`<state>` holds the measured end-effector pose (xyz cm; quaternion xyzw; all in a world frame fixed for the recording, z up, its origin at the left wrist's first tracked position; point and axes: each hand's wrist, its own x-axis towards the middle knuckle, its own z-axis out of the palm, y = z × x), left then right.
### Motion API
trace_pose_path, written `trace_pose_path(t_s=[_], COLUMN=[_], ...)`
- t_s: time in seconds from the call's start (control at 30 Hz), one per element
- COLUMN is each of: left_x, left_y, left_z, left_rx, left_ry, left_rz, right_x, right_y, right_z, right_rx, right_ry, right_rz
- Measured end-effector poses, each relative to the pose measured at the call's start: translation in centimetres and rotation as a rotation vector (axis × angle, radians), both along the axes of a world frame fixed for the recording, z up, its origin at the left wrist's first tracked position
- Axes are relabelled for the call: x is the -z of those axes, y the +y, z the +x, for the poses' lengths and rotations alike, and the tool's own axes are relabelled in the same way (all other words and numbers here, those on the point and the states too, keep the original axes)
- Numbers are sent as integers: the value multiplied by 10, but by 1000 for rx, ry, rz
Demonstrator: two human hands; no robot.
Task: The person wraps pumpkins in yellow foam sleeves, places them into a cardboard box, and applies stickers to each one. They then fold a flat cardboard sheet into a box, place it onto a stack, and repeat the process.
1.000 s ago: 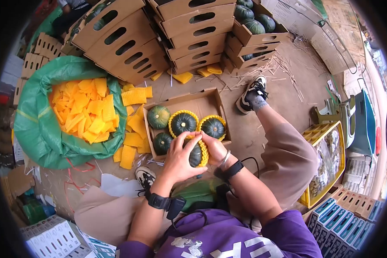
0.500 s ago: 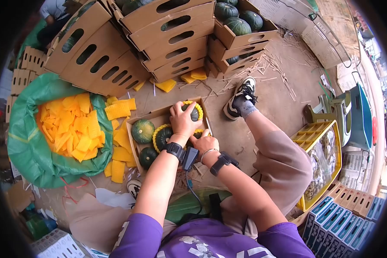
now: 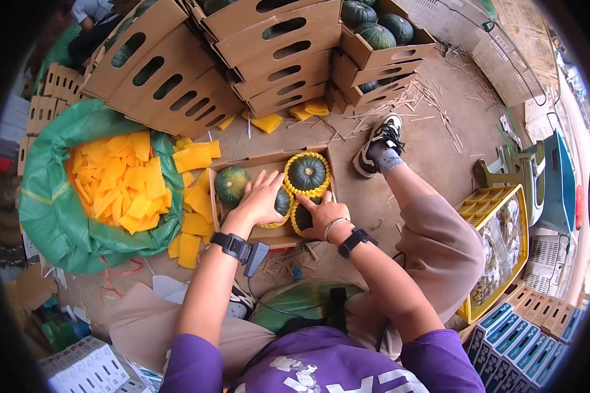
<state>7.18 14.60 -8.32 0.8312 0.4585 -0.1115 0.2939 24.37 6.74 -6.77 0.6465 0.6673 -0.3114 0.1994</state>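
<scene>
"How far along is the packing down there?"

"Well past halfway, I'd judge. Going from the left, the green sack [image 3: 46,216] is brimming with yellow foam nets [image 3: 121,177], so plenty are waiting. In the cardboard box [image 3: 262,162], the bare squash [image 3: 232,183] is sitting in the far-left corner without a net. That one is left to do."

"And the hands?"

"The left hand [image 3: 259,200] is lying spread, palm down, over the middle squash [image 3: 282,203], which is wearing a net in the box's centre. The corner squash [image 3: 307,172], also netted, is filling the far-right corner. The right hand [image 3: 322,219] is curling over the near squash [image 3: 303,215], netted too, by the near-right edge. I can't tell whether it's actually gripping."

"Which way are they pointing?"

"The corner one is sitting flat with its top facing up. Being round, it's showing no real long axis. The box itself is running lengthwise left to right."
</scene>
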Motion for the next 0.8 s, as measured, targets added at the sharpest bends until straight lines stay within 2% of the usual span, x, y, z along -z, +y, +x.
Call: trace_pose_path(t_s=[0.07,0.13,0.23,0.3,0.43,0.57,0.6,0.63,0.67,0.7,0.73,0.77,0.8], left_x=[7,15,27,39,29,21,20,9,17,7,9,11,45], left_y=[-17,-19,-29,-36,-36,-37,-38,-33,-25,-5,16,39,69], left_z=[3,12,10,3,-2,-8,-13,-23,-37,-64,-91,-122,-160], left_rx=[77,21,-100,-205,-252,-180,-163,-214,-321,-472,-790,-1080,-1024], left_ry=[82,132,91,-81,-155,-96,-122,-310,-595,-818,-948,-771,-508], left_rz=[129,225,274,417,333,188,157,111,333,427,446,392,553], right_x=[-2,-10,-8,-5,-9,-6,-13,5,26,36,47,83,114], right_y=[0,0,0,1,8,-12,-19,-26,-29,-24,-23,-26,-21], right_z=[-4,-7,-9,-14,-21,-24,-26,-15,3,16,28,53,73], right_rx=[-26,-12,107,95,66,165,155,168,186,281,390,544,677], right_ry=[-22,-21,-45,-57,-112,-69,-62,36,136,154,168,362,547], right_rz=[6,37,90,108,92,181,289,522,751,861,967,716,465])
